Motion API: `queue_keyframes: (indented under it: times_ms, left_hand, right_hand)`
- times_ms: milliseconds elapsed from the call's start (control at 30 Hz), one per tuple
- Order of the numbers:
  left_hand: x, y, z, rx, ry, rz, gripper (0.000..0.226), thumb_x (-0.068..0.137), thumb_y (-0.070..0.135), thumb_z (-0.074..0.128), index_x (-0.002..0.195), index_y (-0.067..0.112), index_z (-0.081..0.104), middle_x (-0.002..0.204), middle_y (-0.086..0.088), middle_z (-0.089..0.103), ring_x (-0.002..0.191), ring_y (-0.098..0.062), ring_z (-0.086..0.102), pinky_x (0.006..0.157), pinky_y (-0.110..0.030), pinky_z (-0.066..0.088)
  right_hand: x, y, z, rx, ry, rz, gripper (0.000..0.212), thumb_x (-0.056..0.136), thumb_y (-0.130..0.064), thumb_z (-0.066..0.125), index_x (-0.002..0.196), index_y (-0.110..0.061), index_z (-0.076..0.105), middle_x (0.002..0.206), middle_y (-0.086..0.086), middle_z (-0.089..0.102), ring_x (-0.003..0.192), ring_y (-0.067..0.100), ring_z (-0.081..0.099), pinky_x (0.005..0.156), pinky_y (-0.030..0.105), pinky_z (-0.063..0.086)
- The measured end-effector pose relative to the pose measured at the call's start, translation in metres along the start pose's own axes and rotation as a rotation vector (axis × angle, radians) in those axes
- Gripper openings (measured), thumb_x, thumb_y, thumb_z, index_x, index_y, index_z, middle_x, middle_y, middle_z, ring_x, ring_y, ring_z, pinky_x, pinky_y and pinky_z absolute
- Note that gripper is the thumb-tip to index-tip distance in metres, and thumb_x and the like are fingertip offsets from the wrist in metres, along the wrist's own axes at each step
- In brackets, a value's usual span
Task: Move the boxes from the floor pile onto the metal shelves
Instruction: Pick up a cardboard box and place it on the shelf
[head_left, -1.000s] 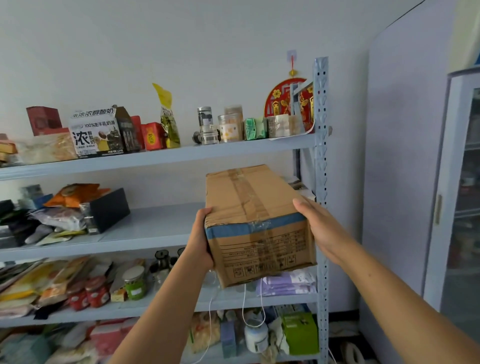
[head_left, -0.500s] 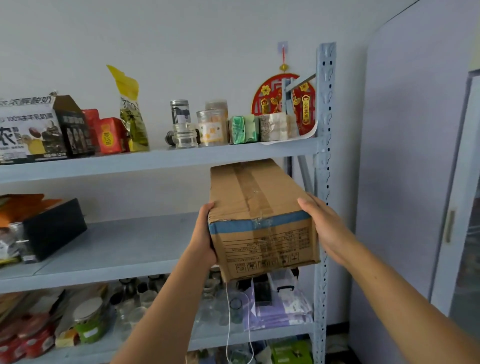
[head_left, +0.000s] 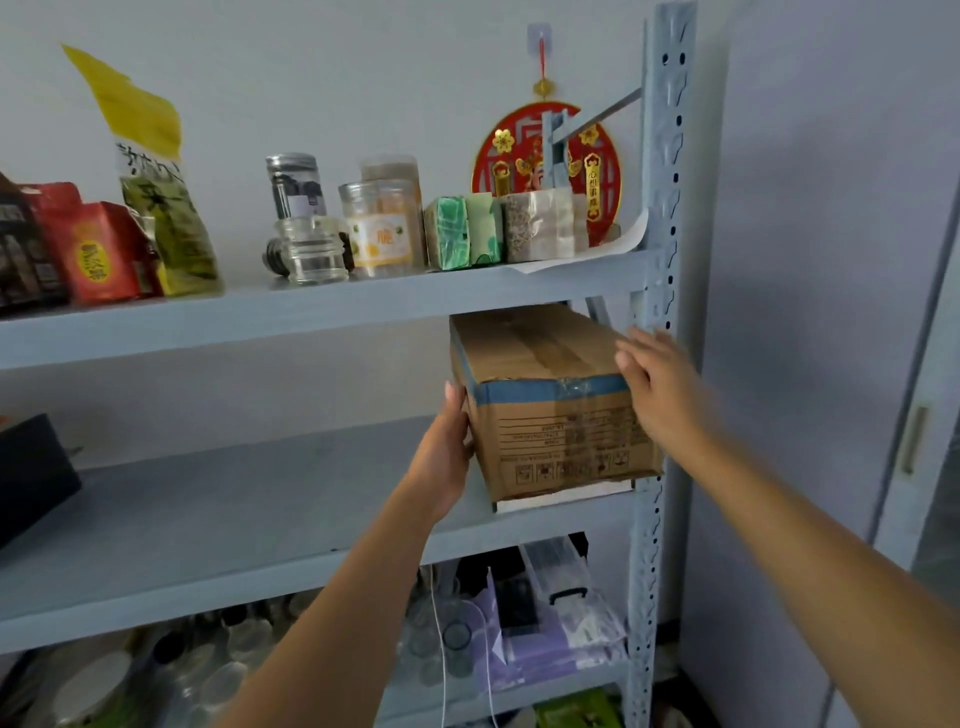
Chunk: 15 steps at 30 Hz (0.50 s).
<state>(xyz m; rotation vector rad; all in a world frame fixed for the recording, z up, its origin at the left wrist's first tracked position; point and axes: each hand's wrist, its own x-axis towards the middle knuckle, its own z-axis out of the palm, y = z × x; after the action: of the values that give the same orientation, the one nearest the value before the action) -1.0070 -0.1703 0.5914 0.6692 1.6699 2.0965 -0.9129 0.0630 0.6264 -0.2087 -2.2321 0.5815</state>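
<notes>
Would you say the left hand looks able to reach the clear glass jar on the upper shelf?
Probably yes: the left hand only rests against the cardboard box, and the clear glass jar stands unobstructed at the shelf's front edge.

The box (head_left: 550, 400) is hidden at its rear under the upper shelf (head_left: 311, 312), and its right edge is covered by the blurred right hand (head_left: 660, 384). At the left edge of the frame, a black case (head_left: 31, 473) and a dark carton (head_left: 21, 249) are cut off. The jars (head_left: 218, 670) at lower left are too blurred to be told apart.

A brown cardboard box (head_left: 550, 410) with a blue band and black print sits on pale grey-blue shelves (head_left: 260, 509) beneath a red-and-gold ornament (head_left: 597, 171).
</notes>
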Motion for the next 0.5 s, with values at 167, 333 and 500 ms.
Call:
queue_keyframes:
  times_ms: [167, 333, 500]
  left_hand:
    - [0.024, -0.035, -0.029, 0.111, 0.133, 0.039, 0.094, 0.082, 0.079, 0.036, 0.157, 0.025, 0.018, 0.164, -0.003, 0.017, 0.152, -0.019, 0.014, 0.124, -0.043, 0.008]
    - [0.054, -0.088, -0.031, 0.017, 0.019, -0.045, 0.081, 0.088, 0.064, 0.053, 0.154, 0.027, 0.021, 0.154, 0.012, 0.036, 0.142, 0.0, 0.032, 0.108, -0.015, 0.036]
    - [0.075, -0.086, -0.02, 0.366, -0.045, 0.109, 0.071, 0.094, 0.039, 0.062, 0.151, 0.022, 0.025, 0.142, 0.009, 0.049, 0.128, -0.002, 0.048, 0.096, -0.012, 0.044]
  right_hand:
    - [0.01, -0.02, 0.016, -0.377, -0.218, -0.311, 0.07, 0.091, -0.07, 0.028, 0.146, -0.029, 0.041, 0.159, -0.005, 0.03, 0.15, 0.015, 0.015, 0.123, 0.044, 0.004]
    - [0.042, -0.011, 0.033, -0.329, -0.223, -0.249, 0.059, 0.095, -0.054, 0.045, 0.147, -0.027, 0.041, 0.154, -0.001, 0.04, 0.145, 0.018, 0.028, 0.12, 0.042, 0.013]
    - [0.07, -0.011, 0.051, -0.249, -0.267, -0.21, 0.052, 0.096, -0.04, 0.054, 0.145, -0.026, 0.044, 0.152, -0.001, 0.042, 0.143, 0.02, 0.034, 0.118, 0.044, 0.019]
